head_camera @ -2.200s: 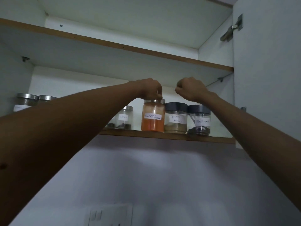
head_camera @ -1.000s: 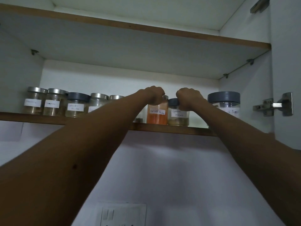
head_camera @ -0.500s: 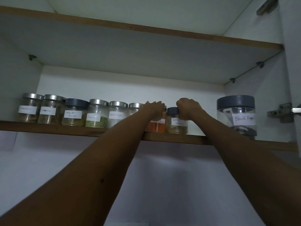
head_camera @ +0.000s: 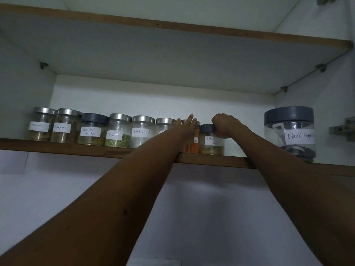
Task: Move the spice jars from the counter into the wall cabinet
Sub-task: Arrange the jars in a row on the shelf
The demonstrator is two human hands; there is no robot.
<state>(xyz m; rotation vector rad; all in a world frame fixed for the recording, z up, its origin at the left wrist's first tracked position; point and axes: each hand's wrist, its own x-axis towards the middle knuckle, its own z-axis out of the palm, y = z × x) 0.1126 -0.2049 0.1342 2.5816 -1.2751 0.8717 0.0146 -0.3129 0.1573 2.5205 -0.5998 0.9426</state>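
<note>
Centre right of frame: Garam Masala jar [head_camera: 211, 144] upright on the cabinet shelf [head_camera: 211, 160], long axis vertical, directly beneath the right hand [head_camera: 227, 126], whose grip curls round its dark lid; this hand is the nearer. Immediately left stands the orange-powder jar [head_camera: 192, 147], apparently touching it; the left hand [head_camera: 187, 126] lies over it, grip wide, fingers straight; half a second earlier those fingers curled on that jar's lid.

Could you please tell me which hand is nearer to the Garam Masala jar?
Right. The right hand grips the Garam Masala jar by its lid; the left hand reaches over the orange jar beside it.
</note>
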